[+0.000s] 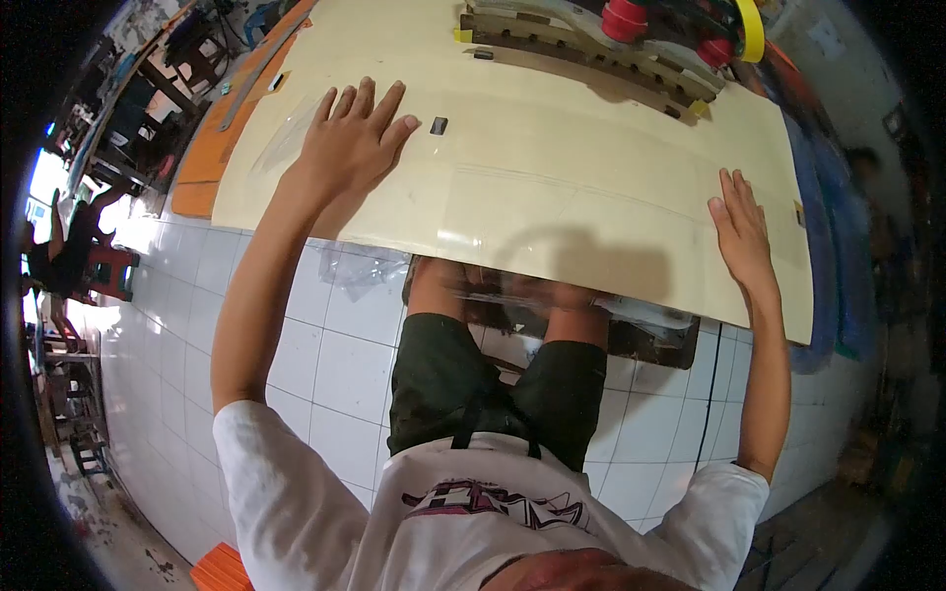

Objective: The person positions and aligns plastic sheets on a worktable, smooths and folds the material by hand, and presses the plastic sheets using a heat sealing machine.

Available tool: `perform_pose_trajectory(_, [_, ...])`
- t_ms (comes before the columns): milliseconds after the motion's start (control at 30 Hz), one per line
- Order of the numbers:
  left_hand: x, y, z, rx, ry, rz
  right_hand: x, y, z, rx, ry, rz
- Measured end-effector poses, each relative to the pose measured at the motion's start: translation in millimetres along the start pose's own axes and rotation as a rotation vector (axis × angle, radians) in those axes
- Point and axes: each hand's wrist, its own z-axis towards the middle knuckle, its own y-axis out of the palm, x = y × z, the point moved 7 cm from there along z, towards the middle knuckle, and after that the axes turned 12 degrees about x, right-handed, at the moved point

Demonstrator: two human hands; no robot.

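Note:
My left hand (357,138) lies palm down with its fingers spread on a large pale yellow sheet (552,197), beside a clear plastic piece (281,138). A small dark block (439,126) sits just right of its thumb. Near the sheet's right edge rests my right hand (741,222), flat with its fingers stretched out and holding nothing. Another small dark piece (799,212) is by that edge, right of the hand. A long dark slotted bar (591,69) lies across the far side of the sheet.
Red and yellow round parts (625,18) stand at the top right. An orange board (202,163) with a metal ruler (258,81) shows at the left. Crumpled clear plastic (360,271) hangs below the sheet. A person in dark clothes (74,246) is at the far left near a red stool (110,271).

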Motion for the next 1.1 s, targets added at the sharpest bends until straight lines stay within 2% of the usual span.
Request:
perform_pose_trajectory(133, [-10.9, 29.6, 28.1, -0.010, 0.055, 0.079, -3.2, 6.1, 14.2, -0.025, 0.042, -0.027])
perform_pose_trajectory(233, [-27.5, 41.4, 50.8, 0.023, -0.055, 0.001, -5.1, 14.2, 26.8, -0.038, 0.052, -0.043])
perform_pose_trajectory(333, [-56.3, 50.1, 66.4, -0.005, 0.001, 0.087, -6.5, 16.7, 35.2, -0.052, 0.056, -0.043])
perform_pose_trajectory(400, [-94.5, 48.4, 68.7, 0.039, -0.020, 0.290, -3.3, 17.4, 39.3, -0.050, 0.048, -0.027])
perform_pose_trajectory(467, [-129.2, 30.5, 66.6, 0.045, -0.114, 0.749, -1.9, 19.3, 37.3, -0.060, 0.042, -0.008])
perform_pose_trajectory(500, [-137.6, 10.2, 62.4, 0.222, -0.189, 0.754, -2.1, 18.3, 36.9, -0.046, 0.030, 0.003])
perform_pose_trajectory(533, [-135.0, 9.2, 63.4, 0.231, -0.193, 0.756, -2.1, 15.4, 40.7, -0.023, 0.016, 0.013])
perform_pose_trajectory(600, [-121.7, 1.1, 62.3, 0.393, -0.252, 0.420, -0.5, 8.2, 48.5, -0.019, 0.020, 0.020])
perform_pose_trajectory(667, [-76.4, 14.9, 67.5, 0.442, -0.020, 0.076, 0.6, 3.4, 56.5, -0.029, 0.018, 0.028])
perform_pose_trajectory(700, [-54.6, 30.3, 75.6, 0.279, 0.077, -0.032, 3.5, 2.6, 63.6, -0.052, 0.028, 0.020])
perform_pose_trajectory(733, [-13.0, 1.9, 74.2, 0.110, 0.120, -0.073, 4.7, 1.4, 68.4, -0.076, 0.039, 0.009])
perform_pose_trajectory(767, [-2.9, 21.0, 80.4, 0.047, 0.153, -0.164, 3.2, 0.9, 69.2, -0.104, 0.105, 0.083])
perform_pose_trajectory(867, [13.6, 82.3, 100.6, -0.066, 0.077, -0.261, 15.1, 21.7, 75.5, -0.108, 0.045, 0.075])
perform_pose_trajectory(900, [21.8, 65.2, 99.7, -0.156, 0.042, -0.230, 12.4, 22.3, 75.8, -0.102, 0.045, 0.073])
perform_pose_trajectory(1033, [23.7, 56.4, 100.2, -0.061, -0.100, -0.333, 5.6, 21.7, 70.3, -0.042, 0.029, -0.013])
perform_pose_trajectory(1100, [19.0, 60.8, 103.1, -0.076, -0.038, -0.334, 4.5, 24.1, 71.8, -0.044, 0.023, -0.013])
